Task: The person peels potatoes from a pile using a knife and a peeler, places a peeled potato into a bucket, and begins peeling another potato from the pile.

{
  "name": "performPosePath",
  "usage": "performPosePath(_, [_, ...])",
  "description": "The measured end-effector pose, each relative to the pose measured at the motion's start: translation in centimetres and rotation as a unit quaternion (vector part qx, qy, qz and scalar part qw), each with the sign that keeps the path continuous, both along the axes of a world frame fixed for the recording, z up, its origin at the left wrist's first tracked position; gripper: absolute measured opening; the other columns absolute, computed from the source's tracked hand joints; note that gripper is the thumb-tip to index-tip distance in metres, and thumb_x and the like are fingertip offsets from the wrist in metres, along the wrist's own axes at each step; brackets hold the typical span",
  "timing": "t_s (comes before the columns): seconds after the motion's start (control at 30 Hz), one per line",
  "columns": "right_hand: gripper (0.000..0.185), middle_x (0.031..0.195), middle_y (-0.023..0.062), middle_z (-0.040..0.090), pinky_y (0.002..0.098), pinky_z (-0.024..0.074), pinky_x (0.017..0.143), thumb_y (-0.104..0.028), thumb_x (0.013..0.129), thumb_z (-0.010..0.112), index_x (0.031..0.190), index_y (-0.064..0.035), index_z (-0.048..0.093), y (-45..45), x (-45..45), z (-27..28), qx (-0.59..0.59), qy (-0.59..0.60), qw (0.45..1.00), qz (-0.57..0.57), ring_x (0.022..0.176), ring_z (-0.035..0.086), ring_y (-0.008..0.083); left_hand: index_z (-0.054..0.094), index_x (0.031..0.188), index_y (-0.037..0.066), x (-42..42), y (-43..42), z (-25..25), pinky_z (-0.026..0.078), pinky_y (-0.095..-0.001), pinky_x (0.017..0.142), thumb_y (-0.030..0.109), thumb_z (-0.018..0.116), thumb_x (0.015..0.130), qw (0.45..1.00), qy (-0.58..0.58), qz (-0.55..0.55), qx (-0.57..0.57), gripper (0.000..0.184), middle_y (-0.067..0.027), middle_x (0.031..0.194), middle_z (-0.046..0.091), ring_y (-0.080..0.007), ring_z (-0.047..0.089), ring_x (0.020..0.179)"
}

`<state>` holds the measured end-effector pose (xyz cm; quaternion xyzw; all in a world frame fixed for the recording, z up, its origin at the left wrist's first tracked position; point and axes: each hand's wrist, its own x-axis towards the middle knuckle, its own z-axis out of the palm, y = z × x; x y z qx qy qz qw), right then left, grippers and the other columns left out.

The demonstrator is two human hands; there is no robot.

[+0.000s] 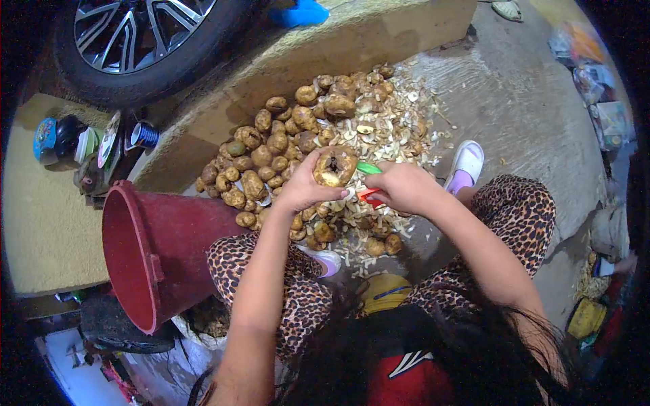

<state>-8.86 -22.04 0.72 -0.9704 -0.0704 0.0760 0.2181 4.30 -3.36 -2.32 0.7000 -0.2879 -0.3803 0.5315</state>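
Observation:
My left hand point(306, 184) is closed around a large brown potato point(336, 164), holding it above the pile. The potato has a dark hollow facing up and a pale cut patch at its lower edge. Close beside it, my right hand point(399, 186) grips a green-and-red plastic hand tool point(369, 168), which looks like a peeler; its blade cannot be made out. Unpeeled potatoes point(261, 157) lie heaped below and left of my hands. Pale peelings point(399, 128) are scattered over the ground under and beyond them.
A dark red bucket point(176, 250) lies tipped at left. A low concrete ledge point(298, 64) runs behind the pile, with a car wheel point(145, 40) above it. At right are plastic bags point(592, 81) and a yellow container point(586, 318). My slippered feet flank the peelings.

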Motion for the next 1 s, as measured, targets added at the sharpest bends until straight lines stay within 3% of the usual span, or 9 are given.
performPosePath(0.13, [0.013, 0.077, 0.0135, 0.057, 0.0428, 0.0486, 0.063, -0.02, 0.074, 0.06, 0.08, -0.009, 0.06, 0.8, -0.2, 0.9, -0.024, 0.019, 0.999, -0.025, 0.071, 0.06, 0.0319, 0.037, 0.124, -0.001, -0.7, -0.5, 0.6, 0.04, -0.031, 0.091, 0.013, 0.077, 0.051, 0.999, -0.016, 0.048, 0.001, 0.084, -0.0116, 0.113, 0.053, -0.0198, 0.051, 0.105])
performPosePath(0.27, [0.013, 0.076, 0.0151, 0.06, 0.0443, 0.0498, 0.063, -0.017, 0.072, 0.057, 0.08, -0.0085, 0.062, 1.0, -1.0, 1.4, -0.043, 0.056, 0.997, -0.04, 0.072, 0.062, 0.0322, 0.036, 0.123, -0.003, 1.8, 0.2, -1.3, 0.041, -0.0327, 0.091, 0.017, 0.076, 0.046, 0.956, -0.259, 0.12, 0.058, 0.088, -0.017, 0.11, 0.052, -0.0247, 0.053, 0.102])
performPosePath(0.4, [0.014, 0.076, 0.0145, 0.057, 0.0433, 0.047, 0.062, -0.019, 0.073, 0.06, 0.079, -0.0067, 0.058, 0.0, -1.8, 0.7, -0.03, 0.073, 0.995, -0.054, 0.07, 0.059, 0.0333, 0.038, 0.122, -0.002, 2.2, 1.0, 0.1, 0.041, -0.0325, 0.091, 0.017, 0.077, 0.049, 0.948, -0.271, 0.164, 0.033, 0.085, -0.0156, 0.111, 0.052, -0.0237, 0.053, 0.102])
performPosePath(0.5, [0.015, 0.074, 0.0157, 0.056, 0.0443, 0.0451, 0.06, -0.019, 0.073, 0.06, 0.078, -0.0054, 0.057, -0.8, -1.4, 0.6, -0.013, 0.068, 0.997, -0.037, 0.069, 0.058, 0.0348, 0.037, 0.124, 0.0, 0.9, 0.9, 1.8, 0.043, -0.032, 0.089, 0.014, 0.08, 0.053, 0.978, -0.052, 0.198, -0.025, 0.084, -0.0154, 0.112, 0.052, -0.0213, 0.054, 0.099])
performPosePath(0.53, [0.018, 0.072, 0.0172, 0.055, 0.0444, 0.0434, 0.061, -0.021, 0.075, 0.061, 0.077, -0.0038, 0.055, -0.8, -1.4, 1.5, 0.013, 0.082, 0.995, -0.053, 0.071, 0.057, 0.0351, 0.037, 0.126, 0.002, 0.8, 1.0, 0.5, 0.05, -0.0308, 0.078, 0.027, 0.073, 0.068, 0.969, 0.068, 0.215, -0.097, 0.073, -0.0187, 0.111, 0.053, -0.0217, 0.059, 0.089])
performPosePath(0.63, [0.022, 0.07, 0.018, 0.055, 0.0438, 0.0429, 0.064, -0.024, 0.076, 0.061, 0.076, -0.0028, 0.055, -1.4, -1.1, 1.9, 0.064, 0.046, 0.995, -0.058, 0.073, 0.056, 0.0346, 0.035, 0.128, 0.002, 0.4, 0.9, 1.7, 0.055, -0.0301, 0.063, 0.045, 0.056, 0.079, 0.885, 0.37, 0.155, -0.235, 0.068, -0.0243, 0.108, 0.054, -0.0252, 0.063, 0.076])
performPosePath(0.67, [0.024, 0.072, 0.0182, 0.056, 0.0431, 0.0427, 0.067, -0.026, 0.077, 0.061, 0.077, -0.0025, 0.056, -1.7, -1.0, 1.7, 0.063, 0.045, 0.996, -0.053, 0.075, 0.055, 0.0345, 0.032, 0.13, 0.005, 1.0, 1.0, 1.0, 0.055, -0.0419, 0.071, 0.053, 0.047, 0.08, 0.849, 0.45, 0.086, -0.264, 0.07, -0.0243, 0.122, 0.045, -0.0362, 0.052, 0.105])
performPosePath(0.9, [0.024, 0.072, 0.0184, 0.058, 0.0454, 0.0448, 0.067, -0.029, 0.075, 0.06, 0.079, -0.0048, 0.058, -2.1, -0.5, 1.9, 0.045, 0.02, 0.996, -0.076, 0.075, 0.057, 0.036, 0.034, 0.129, 0.006, 1.0, 0.8, 1.4, 0.052, -0.0468, 0.075, 0.05, 0.049, 0.079, 0.795, 0.52, 0.055, -0.308, 0.068, -0.026, 0.125, 0.041, -0.039, 0.05, 0.105])
performPosePath(1.0, [0.023, 0.073, 0.0179, 0.059, 0.0446, 0.0455, 0.068, -0.026, 0.075, 0.06, 0.08, -0.0043, 0.058, -2.7, -0.4, 3.0, 0.014, 0.032, 0.995, -0.094, 0.073, 0.058, 0.0358, 0.044, 0.12, 0.005, 1.7, 1.2, -0.4, 0.054, -0.0391, 0.064, 0.04, 0.052, 0.081, 0.877, 0.402, 0.183, -0.19, 0.053, -0.0174, 0.107, 0.056, -0.0277, 0.061, 0.082])
